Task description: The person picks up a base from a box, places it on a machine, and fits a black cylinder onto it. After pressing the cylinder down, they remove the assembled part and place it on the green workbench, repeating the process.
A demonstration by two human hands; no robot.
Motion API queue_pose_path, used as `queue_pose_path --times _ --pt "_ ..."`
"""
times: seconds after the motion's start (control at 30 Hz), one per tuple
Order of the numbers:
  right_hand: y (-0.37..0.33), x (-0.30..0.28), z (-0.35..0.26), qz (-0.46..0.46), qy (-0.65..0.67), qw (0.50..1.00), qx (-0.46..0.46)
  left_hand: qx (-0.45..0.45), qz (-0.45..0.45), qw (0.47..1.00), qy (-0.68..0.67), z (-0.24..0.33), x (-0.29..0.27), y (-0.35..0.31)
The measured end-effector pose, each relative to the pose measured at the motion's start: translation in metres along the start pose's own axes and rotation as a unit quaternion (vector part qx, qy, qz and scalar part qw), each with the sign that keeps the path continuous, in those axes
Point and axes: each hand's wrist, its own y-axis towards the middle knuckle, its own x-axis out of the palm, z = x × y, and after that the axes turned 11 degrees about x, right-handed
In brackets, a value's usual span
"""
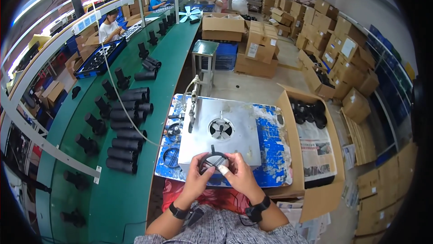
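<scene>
My left hand (197, 178) and my right hand (240, 175) are both closed on a black ring-shaped plastic part (212, 155). Thin spokes cross its opening, and a short stem points away from me. The ring is held at the near edge of a silver metal box (201, 141). A white wrap covers the tip of my right thumb. In the top of the box is a round opening with a bladed metal insert (221, 128). A metal valve fitting with a hose (193, 102) stands at the box's far left. Another black ring (171, 157) lies left of the box.
The box rests on a worn blue-and-white tabletop (275, 154). At left, a green bench (106, 199) carries several black tubes (124, 154). An open carton (333, 154) on the right holds black parts (309, 113) and newspaper. A stool (205, 49) stands beyond; co-workers sit across the bench.
</scene>
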Motion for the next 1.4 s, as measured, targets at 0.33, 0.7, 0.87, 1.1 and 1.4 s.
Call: queue_pose_path --times 0.33,0.7,0.87,1.1,1.4 --pt "0.061 -0.006 -0.012 0.130 -0.184 0.973 -0.054 0.178 0.007 0.923 0.342 -0.035 0.011 0.066" --pt "0.155 -0.007 0.003 0.181 -0.297 0.937 0.014 -0.009 -0.048 0.919 0.391 -0.042 0.006 0.171" --pt "0.163 -0.016 0.006 0.160 -0.300 0.939 0.038 0.127 0.010 0.864 0.488 -0.064 0.010 0.160" --pt "0.153 -0.025 0.004 0.078 -0.307 0.948 -0.039 0.146 -0.020 0.829 0.539 -0.041 -0.007 0.142" --pt "0.140 -0.015 -0.010 0.091 -0.379 0.921 0.001 0.233 0.082 0.810 0.532 -0.002 -0.123 0.153"
